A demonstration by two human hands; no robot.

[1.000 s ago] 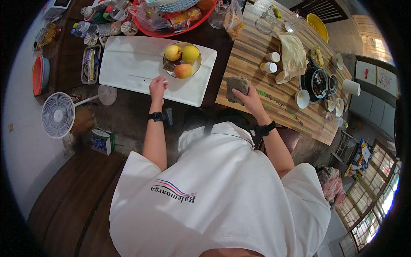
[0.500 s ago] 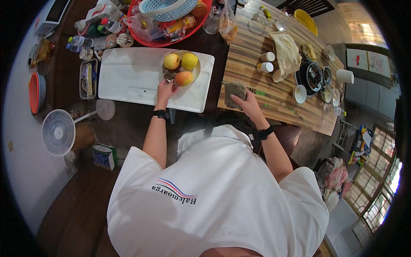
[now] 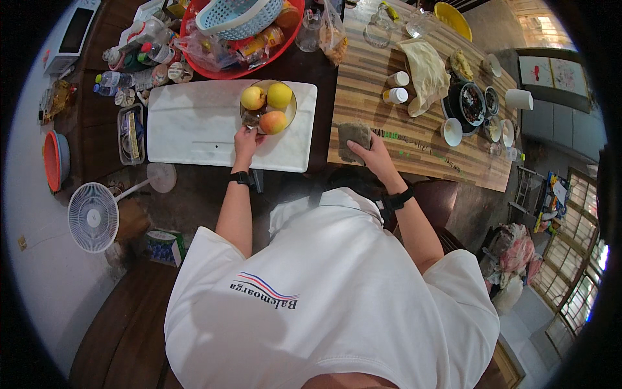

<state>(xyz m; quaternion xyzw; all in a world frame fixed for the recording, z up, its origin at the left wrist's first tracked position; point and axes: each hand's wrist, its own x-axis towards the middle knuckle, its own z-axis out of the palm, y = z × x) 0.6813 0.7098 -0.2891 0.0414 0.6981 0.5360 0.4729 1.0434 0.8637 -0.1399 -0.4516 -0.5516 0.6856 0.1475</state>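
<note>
My left hand [image 3: 246,140] reaches forward and grips the near rim of a glass bowl [image 3: 293,106]. The bowl stands on a white cutting board [image 3: 188,126] and holds two yellow fruits [image 3: 253,97] and an orange-red one [image 3: 274,122]. My right hand [image 3: 370,149] is on a grey-brown pad [image 3: 352,135] that lies on the near edge of a striped wooden table [image 3: 421,146], fingers curled over the pad's right side. Both wrists wear black bands.
Behind the board stands a red basin [image 3: 217,70] with packets and a blue basket [image 3: 236,16]. Two small white-capped jars [image 3: 395,87], a cream cloth [image 3: 427,71], dishes and a white cup [image 3: 518,98] crowd the wooden table. A white fan [image 3: 94,217] stands at the left.
My left hand has moved forward from the board's near part to the bowl's rim. My right hand has stayed on the pad.
</note>
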